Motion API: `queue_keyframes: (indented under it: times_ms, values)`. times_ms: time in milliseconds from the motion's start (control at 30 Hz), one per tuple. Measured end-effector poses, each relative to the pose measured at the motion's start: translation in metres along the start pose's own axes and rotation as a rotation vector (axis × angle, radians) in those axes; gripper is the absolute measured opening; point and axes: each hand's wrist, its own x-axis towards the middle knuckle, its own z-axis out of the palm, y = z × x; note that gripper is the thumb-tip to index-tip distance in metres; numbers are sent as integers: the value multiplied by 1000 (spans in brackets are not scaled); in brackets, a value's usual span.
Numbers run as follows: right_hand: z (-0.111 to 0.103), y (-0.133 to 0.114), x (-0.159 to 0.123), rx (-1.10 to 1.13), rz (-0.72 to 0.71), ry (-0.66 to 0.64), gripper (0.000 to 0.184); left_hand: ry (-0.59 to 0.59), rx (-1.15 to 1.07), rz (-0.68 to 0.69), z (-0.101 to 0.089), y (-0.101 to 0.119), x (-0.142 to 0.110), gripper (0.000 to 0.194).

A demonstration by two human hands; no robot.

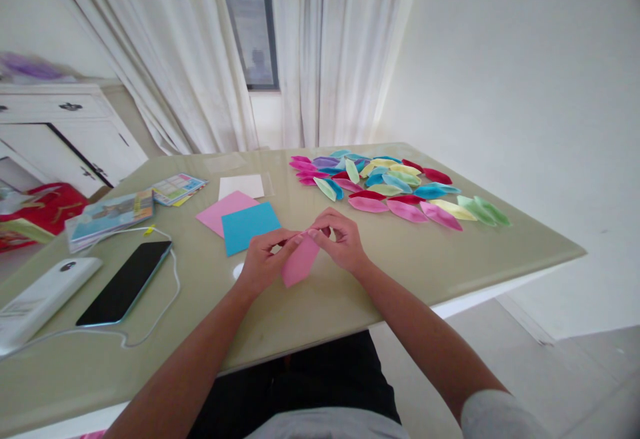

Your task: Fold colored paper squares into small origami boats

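Between my two hands is a folded pink paper piece (301,262), held above the near part of the table. My left hand (267,259) pinches its upper left edge with thumb and finger. At the upper right edge my right hand (340,240) grips it the same way, fingers curled. The fingertips nearly meet and cover the top of the paper. Just beyond my left hand lie a blue paper square (250,224) and, partly under it, a pink paper square (223,211). Many folded leaf-shaped paper pieces (407,211) in several colours spread over the far right of the table.
On the left of the table (400,272) lie a black-screened phone (127,282), a white power bank (47,299), a white cable (176,279) and booklets (113,216). A white paper sheet (243,186) lies farther back. Curtains (345,52) hang behind the table.
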Motion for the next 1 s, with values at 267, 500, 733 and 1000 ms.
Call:
queue_keyframes:
  times_ms: [267, 500, 733, 1000]
  values:
    - [2, 1, 1, 30, 69, -61, 20, 100, -103, -85, -2, -2, -1, 28]
    - [2, 1, 1, -24, 140, -81, 20, 199, -253, -127, 2, -16, 5, 32]
    - [3, 0, 0, -95, 124, -142, 22, 183, -225, -159, -2, -13, 6, 30]
    - [4, 0, -1, -99, 110, -155, 23, 221, -144, -177, -2, -15, 2, 32]
